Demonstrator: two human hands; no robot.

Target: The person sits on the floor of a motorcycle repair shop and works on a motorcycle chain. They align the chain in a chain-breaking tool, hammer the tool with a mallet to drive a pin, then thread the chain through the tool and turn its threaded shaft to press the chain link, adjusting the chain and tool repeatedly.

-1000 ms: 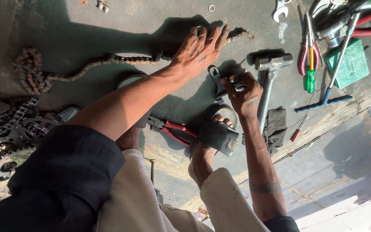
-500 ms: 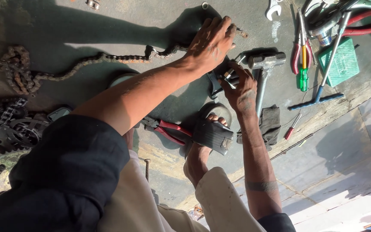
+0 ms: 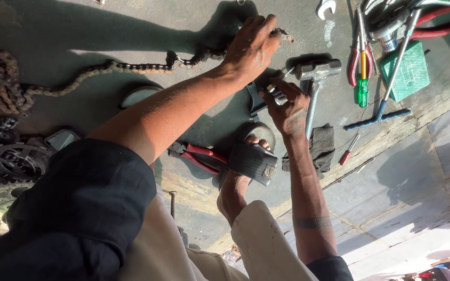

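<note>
A rusty roller chain (image 3: 131,66) runs across the dark floor, from a heap at the left to its free end (image 3: 286,36). My left hand (image 3: 251,47) presses down on the chain near that end, fingers curled over it. Just below, my right hand (image 3: 287,106) pinches a small shiny metal tool (image 3: 274,92), whose tip points at the chain beside my left fingers. A hammer (image 3: 316,70) lies right next to my right hand. My foot in a black sandal (image 3: 251,161) rests on the floor below both hands.
Red-handled pliers (image 3: 196,153) lie by the foot and a dark rag (image 3: 321,145) by my right forearm. Screwdrivers (image 3: 361,78), a green box (image 3: 406,73), a T-handle wrench (image 3: 389,99) and a spanner (image 3: 326,8) lie at upper right. Sprockets (image 3: 11,161) sit at left.
My left hand went from lying flat with spread fingers to curling over the chain end. My right hand has come up closer beneath it with the small tool.
</note>
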